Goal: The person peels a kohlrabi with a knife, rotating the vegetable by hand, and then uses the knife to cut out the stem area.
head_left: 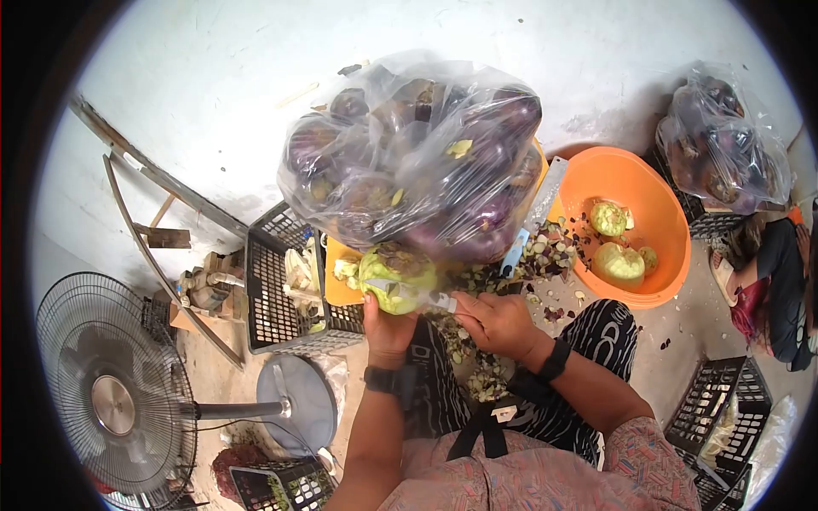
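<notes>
A round, pale green, peeled vegetable (388, 274) with a brownish top is held up by my left hand (389, 330), whose fingers are around its underside. My right hand (497, 324) grips the handle of a knife (439, 301); the blade points left against the vegetable and is partly blurred. Just behind is a large clear plastic bag of purple vegetables (409, 162). A wide-bladed knife with a light blue handle (515, 253) leans right of the bag. Peel pieces (550, 255) lie around it.
An orange basin (676, 230) at right holds peeled vegetables. Black crates (268, 311) stand at left and lower right. A fan (113, 404) is at far left. Another bag of purple vegetables (720, 145) sits at upper right. Part of another person (771, 294) shows at the right edge.
</notes>
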{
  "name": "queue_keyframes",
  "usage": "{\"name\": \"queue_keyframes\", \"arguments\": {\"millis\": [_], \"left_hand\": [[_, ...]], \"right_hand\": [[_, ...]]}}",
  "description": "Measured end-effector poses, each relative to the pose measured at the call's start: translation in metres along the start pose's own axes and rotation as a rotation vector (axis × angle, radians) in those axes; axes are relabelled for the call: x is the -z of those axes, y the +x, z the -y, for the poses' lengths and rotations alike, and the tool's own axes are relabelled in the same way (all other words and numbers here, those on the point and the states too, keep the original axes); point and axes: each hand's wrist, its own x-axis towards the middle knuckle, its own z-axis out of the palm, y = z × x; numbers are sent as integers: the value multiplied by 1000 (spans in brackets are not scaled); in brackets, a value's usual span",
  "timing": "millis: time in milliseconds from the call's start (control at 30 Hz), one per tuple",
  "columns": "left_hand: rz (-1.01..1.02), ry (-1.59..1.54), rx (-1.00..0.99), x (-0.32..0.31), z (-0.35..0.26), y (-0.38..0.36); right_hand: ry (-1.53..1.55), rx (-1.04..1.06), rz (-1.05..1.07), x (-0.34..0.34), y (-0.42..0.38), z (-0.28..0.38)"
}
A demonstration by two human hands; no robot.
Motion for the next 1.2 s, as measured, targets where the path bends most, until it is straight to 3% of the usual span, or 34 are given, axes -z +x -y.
{"name": "queue_keyframes", "arguments": {"millis": [300,400,467,533,667,1200], "left_hand": [[-13,94,-21,5,3,1],[-13,151,-16,6,7,0],[-13,181,-25,7,5,0],[37,-30,52,6,-1,1],[-20,-17,-2,-3,3,3],[-31,-3,-52,3,6,4]], "right_hand": [[-68,-42,21,-16,18,-4],[-139,-185,-8,-22,25,-19],[-4,-139,-91,-21,25,-18],[41,-120,-72,-19,18,-11],[138,-69,8,-3,3,-1],[-74,-24,54,-5,4,8]]}}
